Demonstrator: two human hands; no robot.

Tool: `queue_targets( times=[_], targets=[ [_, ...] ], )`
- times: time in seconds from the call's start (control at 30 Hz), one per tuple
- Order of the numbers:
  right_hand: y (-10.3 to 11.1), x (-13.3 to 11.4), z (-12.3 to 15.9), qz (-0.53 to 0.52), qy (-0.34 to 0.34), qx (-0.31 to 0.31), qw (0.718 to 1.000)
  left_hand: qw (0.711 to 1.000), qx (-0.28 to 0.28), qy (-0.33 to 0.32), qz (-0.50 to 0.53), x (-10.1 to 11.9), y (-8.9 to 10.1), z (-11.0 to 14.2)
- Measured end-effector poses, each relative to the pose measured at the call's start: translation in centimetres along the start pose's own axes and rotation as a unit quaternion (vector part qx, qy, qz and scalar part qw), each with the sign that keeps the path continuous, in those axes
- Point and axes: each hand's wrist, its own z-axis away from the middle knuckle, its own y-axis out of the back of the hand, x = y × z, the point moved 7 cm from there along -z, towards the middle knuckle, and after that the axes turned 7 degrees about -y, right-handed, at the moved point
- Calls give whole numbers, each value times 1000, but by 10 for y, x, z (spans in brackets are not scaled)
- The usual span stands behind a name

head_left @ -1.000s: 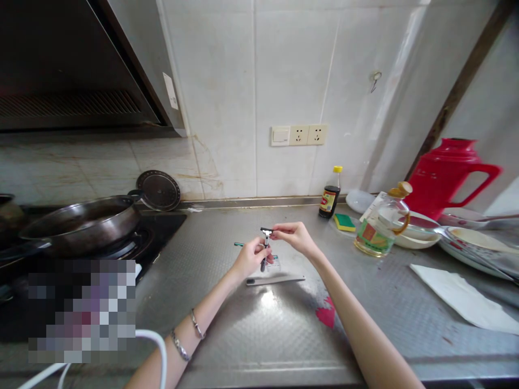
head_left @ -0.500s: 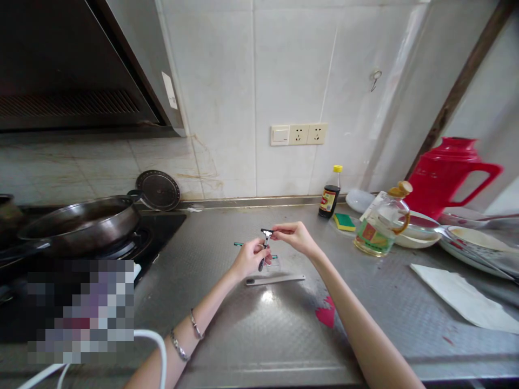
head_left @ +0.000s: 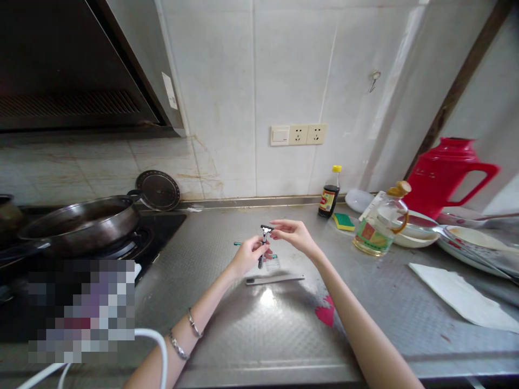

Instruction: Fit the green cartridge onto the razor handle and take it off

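Observation:
My left hand (head_left: 248, 254) is closed around the dark handle of a razor (head_left: 265, 231), which stands upright above the counter. Close to the right end of the razor's head is my right hand (head_left: 294, 233), its thumb and forefinger slightly apart. Whether those fingertips touch the head is hard to make out. Behind my left hand lies a thin green item (head_left: 238, 243), largely covered by the hand. A small clear plastic piece (head_left: 273, 263) rests just below the razor. Nearer to me is a long grey toothbrush-like stick (head_left: 275, 280), dark at its left end.
A steel pan (head_left: 81, 221) sits on the black stove at left. To the right stand a soy sauce bottle (head_left: 328, 200), a sponge (head_left: 344, 221), an oil jug (head_left: 375, 232) and a red thermos (head_left: 440, 175). A pink heart-shaped piece (head_left: 325, 314) lies by my right forearm.
My right finger and thumb have parted at the razor's head, where they were pinched together. The razor has shifted very slightly left in my left hand.

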Motion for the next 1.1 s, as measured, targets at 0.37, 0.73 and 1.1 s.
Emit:
queue_targets(
  times=[0.37,0.73,1.1],
  targets=[
    [-18,8,7,162,-77,-9,984,992,72,-7,105,16,36,-6],
    [-78,11,11,360,-7,-7,933,987,69,67,129,-13,41,-7],
    [-88,46,4,559,-125,-26,819,923,154,51,-350,-28,150,-10]
  ],
)
